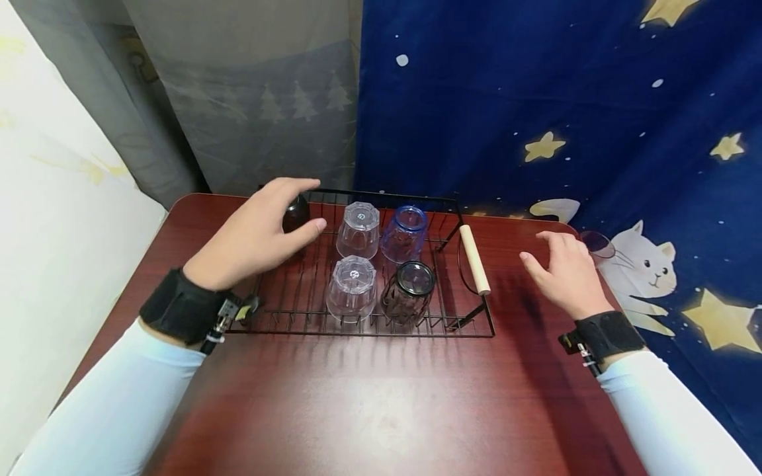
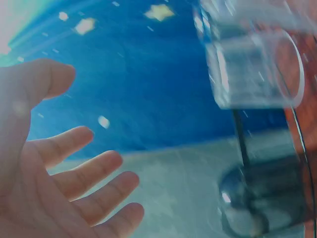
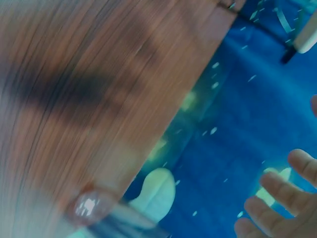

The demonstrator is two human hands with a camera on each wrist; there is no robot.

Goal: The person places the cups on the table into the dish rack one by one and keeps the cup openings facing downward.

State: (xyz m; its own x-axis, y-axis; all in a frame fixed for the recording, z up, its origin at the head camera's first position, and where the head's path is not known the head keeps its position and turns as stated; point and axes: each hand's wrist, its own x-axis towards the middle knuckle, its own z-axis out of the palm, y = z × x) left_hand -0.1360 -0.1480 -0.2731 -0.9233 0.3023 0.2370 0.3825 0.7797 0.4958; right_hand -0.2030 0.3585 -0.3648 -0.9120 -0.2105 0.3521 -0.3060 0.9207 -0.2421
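A black wire rack [image 1: 369,335] with a pale wooden handle [image 1: 475,260] stands on the table. Upside down in it are two clear glasses [image 1: 360,231], a blue glass [image 1: 405,233] and a grey-black glass [image 1: 411,291]. My left hand [image 1: 253,235], thumb and fingers apart, hovers over the rack's left end, partly hiding a dark glass [image 1: 296,213]; that dark glass [image 2: 262,198] lies clear of the fingers in the left wrist view. On the right, my right hand [image 1: 565,271] hovers with relaxed fingers. Beyond it a pinkish see-through glass [image 1: 597,244] stands near the table's right corner.
The reddish-brown table [image 1: 381,410] backs onto a blue curtain [image 1: 464,99] with stars and a cat, and a grey curtain [image 1: 250,86]. A white wall [image 1: 59,198] borders the left side. Both wrist views are partly blurred.
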